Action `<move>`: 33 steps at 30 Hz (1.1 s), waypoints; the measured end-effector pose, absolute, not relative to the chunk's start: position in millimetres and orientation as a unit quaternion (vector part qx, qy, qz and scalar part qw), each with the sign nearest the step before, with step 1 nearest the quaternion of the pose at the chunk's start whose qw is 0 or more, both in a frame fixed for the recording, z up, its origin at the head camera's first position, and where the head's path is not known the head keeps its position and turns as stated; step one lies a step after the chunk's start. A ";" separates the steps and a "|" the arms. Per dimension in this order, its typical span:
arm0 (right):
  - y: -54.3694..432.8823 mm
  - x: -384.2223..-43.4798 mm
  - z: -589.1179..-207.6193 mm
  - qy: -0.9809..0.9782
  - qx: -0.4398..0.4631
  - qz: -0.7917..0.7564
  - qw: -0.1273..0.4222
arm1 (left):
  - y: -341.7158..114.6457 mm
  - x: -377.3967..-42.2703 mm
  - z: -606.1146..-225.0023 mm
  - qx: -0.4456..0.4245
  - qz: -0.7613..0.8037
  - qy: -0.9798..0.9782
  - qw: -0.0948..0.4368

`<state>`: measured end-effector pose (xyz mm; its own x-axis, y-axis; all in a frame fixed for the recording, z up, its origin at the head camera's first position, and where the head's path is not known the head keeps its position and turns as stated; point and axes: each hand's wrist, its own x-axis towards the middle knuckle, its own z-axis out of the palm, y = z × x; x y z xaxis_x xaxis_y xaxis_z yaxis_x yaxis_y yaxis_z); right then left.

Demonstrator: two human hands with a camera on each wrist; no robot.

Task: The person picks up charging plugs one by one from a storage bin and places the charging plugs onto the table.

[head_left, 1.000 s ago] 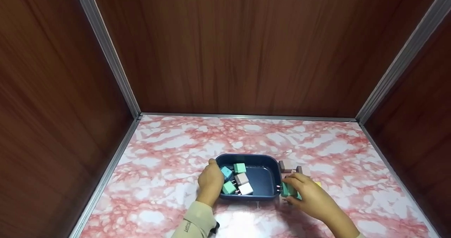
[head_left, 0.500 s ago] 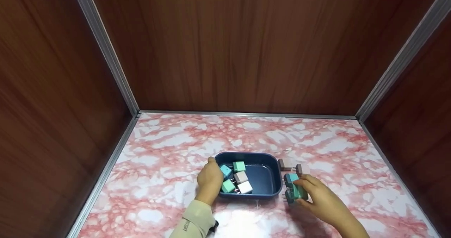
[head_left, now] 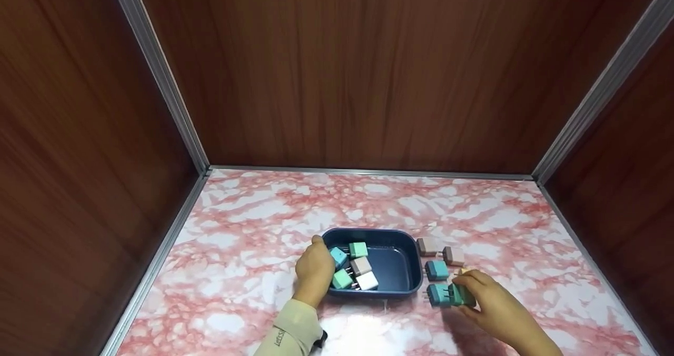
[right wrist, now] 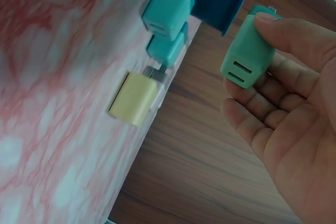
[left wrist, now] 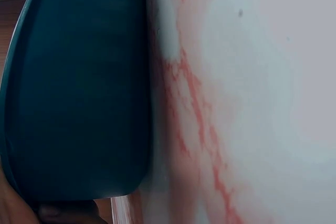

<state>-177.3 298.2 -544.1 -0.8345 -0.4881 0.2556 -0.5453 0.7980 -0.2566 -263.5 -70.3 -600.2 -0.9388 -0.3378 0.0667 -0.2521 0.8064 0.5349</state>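
Note:
My left hand (head_left: 315,267) grips the left end of a dark blue plastic box (head_left: 392,294); in the left wrist view the box's side (left wrist: 79,87) fills the left part. Several plug-in USB chargers lie inside, including a white charger (head_left: 367,281) and a blue charger (head_left: 338,257). Right of the box, my right hand (head_left: 492,306) pinches a green charger (right wrist: 248,51) between thumb and fingers, its two USB slots facing the wrist camera. Beside that hand sit two blue chargers (head_left: 437,270) and a yellow charger (right wrist: 134,98), mostly hidden by the hand in the head view.
Two pinkish chargers (head_left: 454,256) lie beyond the blue ones, near the box's right end. A red and white marbled tabletop (head_left: 253,229) spreads beneath everything. Brown wood-grain panels (head_left: 337,82) with metal edging stand at the back and both sides.
My right hand has moved rightward from the box's edge, still pinching the green charger. Two blue chargers it had covered now show. My left hand and the box stay in place.

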 end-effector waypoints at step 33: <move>326.1 -179.6 -560.1 -0.978 0.157 0.134 -0.031 | -68.7 -263.9 -599.3 0.164 -0.257 -0.949 0.078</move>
<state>-179.6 326.1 -560.1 -0.9485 -0.3161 -0.0178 -0.2996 0.9143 -0.2726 -263.9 -68.7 -599.3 -0.9339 -0.3518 0.0643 -0.2715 0.8144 0.5128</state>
